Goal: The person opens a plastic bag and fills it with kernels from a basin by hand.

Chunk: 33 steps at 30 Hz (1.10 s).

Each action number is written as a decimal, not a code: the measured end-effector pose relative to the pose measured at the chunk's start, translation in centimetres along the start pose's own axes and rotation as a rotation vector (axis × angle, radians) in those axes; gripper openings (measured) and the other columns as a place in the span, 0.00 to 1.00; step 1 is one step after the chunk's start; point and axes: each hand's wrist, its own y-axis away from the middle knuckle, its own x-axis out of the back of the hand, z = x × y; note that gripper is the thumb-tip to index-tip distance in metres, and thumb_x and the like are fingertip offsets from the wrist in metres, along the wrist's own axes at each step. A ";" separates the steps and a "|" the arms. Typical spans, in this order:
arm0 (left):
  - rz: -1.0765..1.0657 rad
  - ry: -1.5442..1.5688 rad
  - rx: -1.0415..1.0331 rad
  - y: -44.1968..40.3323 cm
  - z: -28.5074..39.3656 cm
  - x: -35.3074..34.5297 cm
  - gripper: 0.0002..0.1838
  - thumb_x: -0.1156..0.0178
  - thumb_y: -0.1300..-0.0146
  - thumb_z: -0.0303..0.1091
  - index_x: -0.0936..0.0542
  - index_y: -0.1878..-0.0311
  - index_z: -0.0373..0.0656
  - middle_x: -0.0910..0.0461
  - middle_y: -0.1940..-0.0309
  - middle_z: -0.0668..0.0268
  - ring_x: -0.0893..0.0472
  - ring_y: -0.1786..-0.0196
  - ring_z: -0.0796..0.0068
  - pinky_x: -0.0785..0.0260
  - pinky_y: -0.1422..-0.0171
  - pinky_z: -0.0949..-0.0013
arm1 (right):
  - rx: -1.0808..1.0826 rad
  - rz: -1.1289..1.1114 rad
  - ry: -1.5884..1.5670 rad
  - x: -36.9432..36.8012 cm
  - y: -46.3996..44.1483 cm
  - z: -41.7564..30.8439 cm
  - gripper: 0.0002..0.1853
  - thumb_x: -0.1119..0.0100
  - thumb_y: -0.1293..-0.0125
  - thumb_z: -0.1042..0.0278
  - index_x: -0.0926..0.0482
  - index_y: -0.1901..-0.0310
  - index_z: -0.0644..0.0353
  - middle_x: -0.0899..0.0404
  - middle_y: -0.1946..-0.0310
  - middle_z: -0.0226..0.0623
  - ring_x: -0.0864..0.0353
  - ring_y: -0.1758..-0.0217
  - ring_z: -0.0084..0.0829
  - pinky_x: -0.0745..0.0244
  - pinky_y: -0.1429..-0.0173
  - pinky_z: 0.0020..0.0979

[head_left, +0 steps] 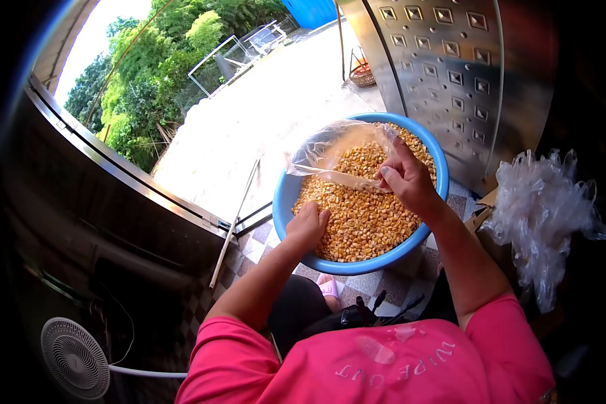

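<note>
A large blue basin [378,268] holds a deep heap of yellow-orange corn kernels [360,236]. My right hand [407,176] pinches the edge of a clear plastic bag [340,151] between thumb and fingers, above the right part of the heap. The bag spreads leftward over the basin's far side, its mouth partly open. At the near left, my left hand [308,225] is down in the kernels with curled fingers closed around some of them; the fingertips are hidden.
Crumpled clear plastic bags [542,215] are piled on a cardboard box [479,219] at my right. A metal door [451,74] stands behind the basin. A thin pole [234,225] leans left. A white fan [75,358] is at lower left. A basket [363,76] stands outside.
</note>
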 end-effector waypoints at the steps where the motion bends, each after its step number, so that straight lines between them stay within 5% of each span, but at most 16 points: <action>1: 0.019 -0.004 0.023 0.0 0.5 0.0 0.19 0.56 0.32 0.49 0.29 0.60 0.39 0.25 0.57 0.48 0.26 0.51 0.48 0.35 0.49 0.52 | 0.000 0.002 0.002 -0.1 0.0 0.1 0.33 0.54 0.36 0.81 0.49 0.30 0.54 0.26 0.69 0.32 0.25 0.70 0.19 0.24 0.62 0.23; 9: 0.027 -0.080 0.006 -0.9 1.5 1.6 0.16 0.53 0.33 0.45 0.30 0.63 0.39 0.21 0.69 0.49 0.22 0.62 0.44 0.32 0.57 0.48 | 0.024 0.057 -0.022 -0.1 -0.1 0.2 0.31 0.50 0.39 0.79 0.43 0.33 0.60 0.24 0.74 0.34 0.23 0.73 0.23 0.24 0.65 0.27; 18: 0.218 0.328 -0.365 -3.9 8.1 11.1 0.13 0.49 0.34 0.38 0.27 0.66 0.37 0.24 0.71 0.48 0.24 0.64 0.46 0.34 0.60 0.54 | 0.022 0.060 -0.015 -0.5 0.0 0.3 0.31 0.50 0.39 0.79 0.43 0.33 0.61 0.25 0.75 0.34 0.23 0.73 0.23 0.24 0.64 0.27; 27: 0.150 -0.124 -0.480 -11.3 11.2 9.5 0.11 0.45 0.38 0.41 0.24 0.65 0.42 0.22 0.69 0.56 0.22 0.63 0.53 0.31 0.60 0.57 | 0.000 0.052 -0.011 0.2 -0.1 -0.6 0.32 0.51 0.39 0.79 0.44 0.32 0.59 0.24 0.75 0.34 0.23 0.73 0.23 0.25 0.63 0.27; 33: 0.169 -0.161 -0.423 -12.5 10.3 9.7 0.10 0.46 0.38 0.39 0.23 0.64 0.43 0.22 0.65 0.59 0.22 0.61 0.56 0.30 0.58 0.59 | 0.011 -0.003 0.023 0.5 -0.1 -0.4 0.33 0.55 0.36 0.81 0.48 0.30 0.52 0.26 0.69 0.32 0.25 0.69 0.19 0.25 0.61 0.23</action>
